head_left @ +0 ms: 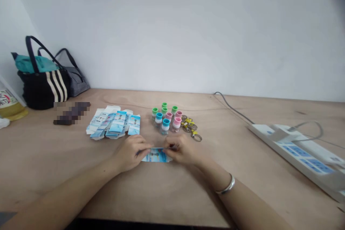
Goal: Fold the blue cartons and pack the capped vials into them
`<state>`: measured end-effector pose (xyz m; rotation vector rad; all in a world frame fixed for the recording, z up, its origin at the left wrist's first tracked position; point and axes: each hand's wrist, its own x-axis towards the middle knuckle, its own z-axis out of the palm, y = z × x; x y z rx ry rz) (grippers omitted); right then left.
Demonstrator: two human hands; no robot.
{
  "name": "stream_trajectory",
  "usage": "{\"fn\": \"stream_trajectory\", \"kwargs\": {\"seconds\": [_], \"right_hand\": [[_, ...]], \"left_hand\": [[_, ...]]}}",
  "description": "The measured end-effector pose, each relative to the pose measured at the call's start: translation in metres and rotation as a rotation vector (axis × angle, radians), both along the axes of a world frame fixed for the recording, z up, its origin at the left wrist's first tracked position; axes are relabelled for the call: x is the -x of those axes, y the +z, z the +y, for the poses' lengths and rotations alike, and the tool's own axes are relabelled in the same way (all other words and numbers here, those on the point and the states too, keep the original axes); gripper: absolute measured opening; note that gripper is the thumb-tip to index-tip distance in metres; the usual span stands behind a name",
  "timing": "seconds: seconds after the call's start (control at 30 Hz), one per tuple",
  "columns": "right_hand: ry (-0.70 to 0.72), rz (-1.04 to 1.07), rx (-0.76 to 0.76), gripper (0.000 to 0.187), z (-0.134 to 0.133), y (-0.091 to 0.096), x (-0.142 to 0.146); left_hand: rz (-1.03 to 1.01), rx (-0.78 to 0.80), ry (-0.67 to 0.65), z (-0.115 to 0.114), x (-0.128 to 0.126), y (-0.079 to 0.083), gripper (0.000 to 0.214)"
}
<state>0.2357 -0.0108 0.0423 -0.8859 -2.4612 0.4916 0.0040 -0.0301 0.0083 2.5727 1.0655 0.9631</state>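
Note:
Between my two hands is a blue printed cardboard box (155,155), lying sideways and looking flat, low over the table. My left hand (134,151) pinches its left end between thumb and fingers. At the other end, my right hand (180,150) grips the box the same way; a silver bangle circles that wrist. Just beyond the left hand lies a loose pile of similar flat blue-and-white boxes (118,122). Several small clear bottles with green, blue and pink tops (165,124) stand beyond the right hand. Beside them lie metal rings with yellow parts (189,124).
A white power strip (296,158) with a grey cable (234,107) runs along the right side. At the back left stand a black striped bag (45,86) and a grey striped bag (78,81). A bottle of yellow liquid (12,106) is at the far left, near a pixelated dark item (72,113).

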Motion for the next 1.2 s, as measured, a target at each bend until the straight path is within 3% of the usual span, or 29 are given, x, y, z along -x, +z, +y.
{"fn": "stream_trajectory", "kwargs": {"seconds": [0.13, 0.2, 0.27, 0.37, 0.47, 0.57, 0.8, 0.93, 1.03, 1.13, 1.2], "right_hand": [[0.045, -0.149, -0.012, 0.010, -0.002, 0.003, -0.001], [0.032, -0.096, -0.036, 0.011, -0.002, 0.005, -0.004], [-0.021, 0.014, -0.052, 0.027, 0.000, 0.005, -0.007], [-0.149, 0.142, -0.034, 0.045, 0.003, 0.001, -0.009], [-0.202, 0.090, -0.020, 0.037, 0.003, -0.003, -0.008], [-0.184, -0.034, 0.003, 0.030, -0.002, -0.002, -0.002], [-0.213, -0.142, 0.024, 0.024, -0.005, -0.001, 0.006], [-0.332, -0.191, -0.013, 0.013, 0.002, -0.005, 0.003], [-0.414, -0.189, -0.032, 0.013, 0.006, -0.008, 0.000], [-0.419, -0.173, -0.032, 0.016, 0.010, -0.011, 0.000], [-0.405, -0.171, -0.027, 0.018, 0.012, -0.014, 0.003]], "left_hand": [[0.160, -0.087, -0.033, -0.002, 0.001, -0.001, 0.022], [0.171, -0.117, -0.012, -0.004, 0.002, 0.002, 0.023], [0.111, -0.153, 0.047, -0.004, 0.006, 0.010, 0.024], [-0.082, -0.221, 0.246, 0.000, 0.022, 0.026, 0.024], [-0.332, -0.241, 0.521, 0.011, 0.047, 0.039, 0.030], [-0.474, -0.112, 0.613, 0.025, 0.069, 0.041, 0.037], [-0.115, -0.196, 0.713, 0.044, 0.076, 0.030, 0.021], [0.023, -0.373, 0.762, 0.040, 0.067, 0.032, 0.021], [0.038, -0.462, 0.582, 0.027, 0.052, 0.032, 0.018], [0.145, -0.314, 0.140, 0.011, 0.029, 0.023, 0.016], [0.207, -0.191, -0.040, 0.003, 0.015, 0.014, 0.016]]}}
